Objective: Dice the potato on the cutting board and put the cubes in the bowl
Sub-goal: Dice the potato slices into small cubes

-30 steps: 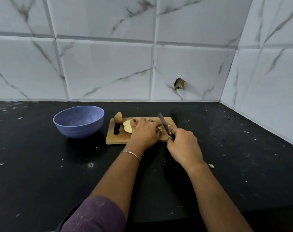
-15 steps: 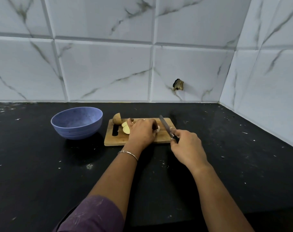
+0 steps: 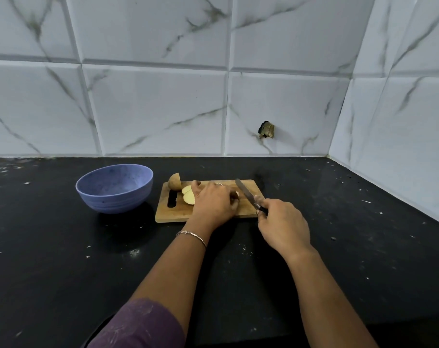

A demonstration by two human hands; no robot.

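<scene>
Potato (image 3: 188, 197) slices on board (image 3: 178, 215), likely firm, wet-slick, prone to skid: left grip (image 3: 213, 202) curled over one piece, best pinched by its sides; right grip (image 3: 283, 227) clasps knife (image 3: 245, 192); bowl (image 3: 113, 200) beside.

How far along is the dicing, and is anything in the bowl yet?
Done: first cuts only; an end piece and two slices lie on the cutting board. In hand: the left hand holds a potato piece, mostly hidden, and the right hand grips the knife beside it. Left: no cubes are visible, and the bowl looks empty as far as its inside shows.
</scene>
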